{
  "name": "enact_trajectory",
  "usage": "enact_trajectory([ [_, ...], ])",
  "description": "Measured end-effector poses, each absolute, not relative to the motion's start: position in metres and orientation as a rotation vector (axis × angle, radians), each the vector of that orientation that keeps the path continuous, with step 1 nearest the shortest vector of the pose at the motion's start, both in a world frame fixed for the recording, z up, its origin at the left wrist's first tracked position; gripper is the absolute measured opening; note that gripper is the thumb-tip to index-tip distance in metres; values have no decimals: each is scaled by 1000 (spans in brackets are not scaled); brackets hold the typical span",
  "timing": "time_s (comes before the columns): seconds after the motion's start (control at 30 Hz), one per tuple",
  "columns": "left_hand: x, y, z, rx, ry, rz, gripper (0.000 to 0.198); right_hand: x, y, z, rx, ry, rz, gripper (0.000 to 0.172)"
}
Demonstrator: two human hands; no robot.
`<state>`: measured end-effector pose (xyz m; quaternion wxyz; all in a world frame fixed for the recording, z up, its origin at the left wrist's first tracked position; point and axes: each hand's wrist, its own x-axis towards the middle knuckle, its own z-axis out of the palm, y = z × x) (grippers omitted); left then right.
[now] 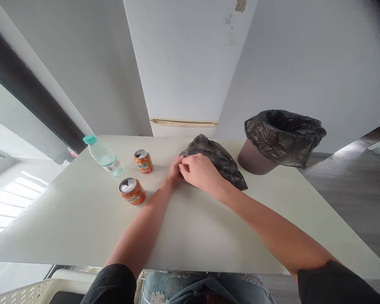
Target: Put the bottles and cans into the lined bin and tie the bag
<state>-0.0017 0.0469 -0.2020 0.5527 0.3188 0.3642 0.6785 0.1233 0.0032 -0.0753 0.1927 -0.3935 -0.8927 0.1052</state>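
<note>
A crumpled black plastic garbage bag (221,158) lies on the white table, its near left part gathered at my hands. My left hand (175,169) is closed at the bag's left edge. Right beside it, my right hand (198,169) is closed with thumb and fingers pinched together on the bag, covering part of it. The fingertips of both hands meet, and the exact bit of plastic between them is hidden.
Left of my hands stand two opened orange soda cans (143,162) and a clear plastic bottle (104,155) with a green cap. At the right, a brown trash bin (256,158) lined with a black bag (285,141) stands on the table (209,236). A refrigerator (190,63) is behind.
</note>
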Motion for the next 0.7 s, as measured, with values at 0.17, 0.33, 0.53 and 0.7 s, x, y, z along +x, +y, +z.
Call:
enact_trajectory([
  [0.17,-7,50,-210,642,617,1564,40,173,25,-114,-1450,-2383,170,26],
  [0.33,-7,45,-214,606,596,1487,46,207,54,-124,-1785,-2249,18,29],
  [0.53,-9,42,-217,639,597,1380,62,223,73,-144,-1695,-2311,-48,31],
  [0.7,-12,43,-218,677,502,1404,90,230,84,-159,-1849,-2339,60,42],
])
